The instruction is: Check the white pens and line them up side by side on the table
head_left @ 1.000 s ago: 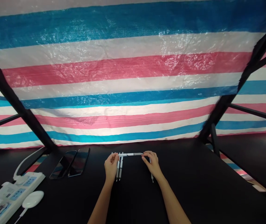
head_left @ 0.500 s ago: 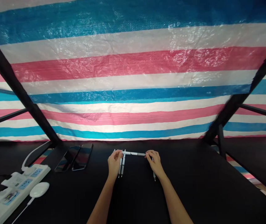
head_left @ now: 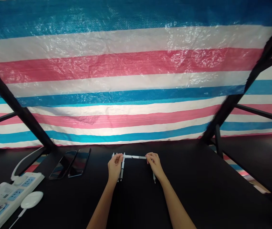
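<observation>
A white and grey pen [head_left: 135, 157] lies sideways between my two hands, one end at each. My left hand [head_left: 114, 168] pinches its left end with thumb and fingers. At the other end, the fingertips of my right hand [head_left: 155, 165] close on the grey part. Two similar pens [head_left: 122, 170] point toward me beside my left hand, which partly covers them. One more pen [head_left: 154, 178] points toward me under my right hand, with only its tip end showing.
Two dark phones [head_left: 80, 163] lie to the left on the black table [head_left: 136, 203]. Nearer on that side are a white power strip [head_left: 14, 197] with plugs and a round white charger [head_left: 32, 199] on a cable. A striped sheet [head_left: 126, 121] hangs behind, between black frame bars [head_left: 231, 101].
The whole view has shifted a little, so hands, phones and power strip appear further left. Both hands keep their hold on the sideways pen.
</observation>
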A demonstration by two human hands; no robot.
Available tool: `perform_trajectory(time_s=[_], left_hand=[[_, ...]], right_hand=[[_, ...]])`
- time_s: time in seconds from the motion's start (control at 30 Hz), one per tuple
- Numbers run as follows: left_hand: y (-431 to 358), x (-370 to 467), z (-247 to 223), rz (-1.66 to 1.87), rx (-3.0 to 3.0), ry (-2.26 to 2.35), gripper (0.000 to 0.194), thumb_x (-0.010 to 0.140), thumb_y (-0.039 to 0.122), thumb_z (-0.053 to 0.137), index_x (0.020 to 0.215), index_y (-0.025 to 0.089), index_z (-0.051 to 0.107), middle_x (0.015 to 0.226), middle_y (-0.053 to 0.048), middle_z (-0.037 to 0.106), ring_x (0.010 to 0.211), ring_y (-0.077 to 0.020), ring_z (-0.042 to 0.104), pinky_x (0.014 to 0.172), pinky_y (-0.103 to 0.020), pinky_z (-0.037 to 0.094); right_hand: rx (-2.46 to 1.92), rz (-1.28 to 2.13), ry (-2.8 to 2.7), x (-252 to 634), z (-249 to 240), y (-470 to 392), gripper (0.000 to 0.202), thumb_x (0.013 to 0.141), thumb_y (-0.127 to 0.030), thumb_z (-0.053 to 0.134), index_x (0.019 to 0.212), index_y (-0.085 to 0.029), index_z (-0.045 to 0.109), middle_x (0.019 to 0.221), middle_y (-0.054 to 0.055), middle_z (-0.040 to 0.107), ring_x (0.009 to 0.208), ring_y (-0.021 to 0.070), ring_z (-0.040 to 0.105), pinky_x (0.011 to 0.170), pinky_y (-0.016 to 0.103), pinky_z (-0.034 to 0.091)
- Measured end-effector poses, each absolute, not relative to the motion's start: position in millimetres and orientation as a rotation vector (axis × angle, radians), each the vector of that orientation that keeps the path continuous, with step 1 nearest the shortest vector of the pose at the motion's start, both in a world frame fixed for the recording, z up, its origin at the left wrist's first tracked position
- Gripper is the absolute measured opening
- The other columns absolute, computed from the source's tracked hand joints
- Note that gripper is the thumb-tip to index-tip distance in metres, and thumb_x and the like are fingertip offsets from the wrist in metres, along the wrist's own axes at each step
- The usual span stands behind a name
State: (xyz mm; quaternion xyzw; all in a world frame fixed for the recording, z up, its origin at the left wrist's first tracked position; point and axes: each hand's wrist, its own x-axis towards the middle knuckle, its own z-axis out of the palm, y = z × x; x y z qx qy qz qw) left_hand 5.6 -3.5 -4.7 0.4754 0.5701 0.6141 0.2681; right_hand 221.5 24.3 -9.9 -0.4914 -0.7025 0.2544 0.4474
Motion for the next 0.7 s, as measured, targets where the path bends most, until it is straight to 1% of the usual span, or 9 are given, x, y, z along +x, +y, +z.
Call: perform_trajectory(time_s=[0.23, 0.43, 0.5, 0.6, 0.7], left_hand=[[-5, 5, -5, 1.651, 1.408, 1.540, 0.028, 0.074, 0.040, 0.059, 0.082, 0.016, 0.068, 0.076, -0.006, 0.070, 0.071, -0.0194, 0.066, 0.070, -0.032, 0.052], [-6, 3, -2, 1.662, 1.451, 1.523, 0.023, 0.073, 0.039, 0.061, 0.079, 0.018, 0.069, 0.075, -0.005, 0.069, 0.070, -0.0188, 0.064, 0.070, -0.031, 0.051], [-7, 5, 0, 1.674, 1.421, 1.496, 0.023, 0.070, 0.040, 0.064, 0.077, 0.018, 0.069, 0.074, -0.004, 0.069, 0.070, -0.0184, 0.064, 0.069, -0.030, 0.051], [-8, 9, 5, 1.695, 1.332, 1.437, 0.024, 0.067, 0.041, 0.067, 0.076, 0.018, 0.069, 0.072, -0.004, 0.068, 0.068, -0.0179, 0.064, 0.069, -0.030, 0.051], [-8, 13, 9, 1.716, 1.156, 1.354, 0.028, 0.064, 0.040, 0.070, 0.079, 0.016, 0.069, 0.071, -0.004, 0.067, 0.069, -0.0172, 0.063, 0.070, -0.030, 0.051]], right_hand=[[-1.210, 0.736, -1.690, 224, -11, 26, 0.051, 0.087, -0.049, 0.036, 0.044, -0.021, 0.043, 0.083, 0.006, 0.063, 0.091, 0.0240, 0.049, 0.083, 0.037, 0.034], [-1.203, 0.784, -1.678, 225, -10, 27, 0.054, 0.087, -0.052, 0.036, 0.043, -0.022, 0.037, 0.067, 0.004, 0.056, 0.081, 0.0223, 0.049, 0.076, 0.034, 0.036], [-1.206, 0.796, -1.664, 225, -10, 26, 0.054, 0.087, -0.054, 0.037, 0.043, -0.022, 0.036, 0.066, 0.004, 0.055, 0.080, 0.0220, 0.049, 0.075, 0.034, 0.036], [-1.195, 0.797, -1.653, 225, -9, 25, 0.056, 0.087, -0.055, 0.035, 0.044, -0.021, 0.043, 0.072, 0.004, 0.059, 0.084, 0.0226, 0.050, 0.079, 0.035, 0.036], [-1.179, 0.783, -1.656, 225, -7, 23, 0.052, 0.086, -0.055, 0.038, 0.050, -0.021, 0.056, 0.083, 0.005, 0.064, 0.091, 0.0238, 0.051, 0.084, 0.037, 0.035]])
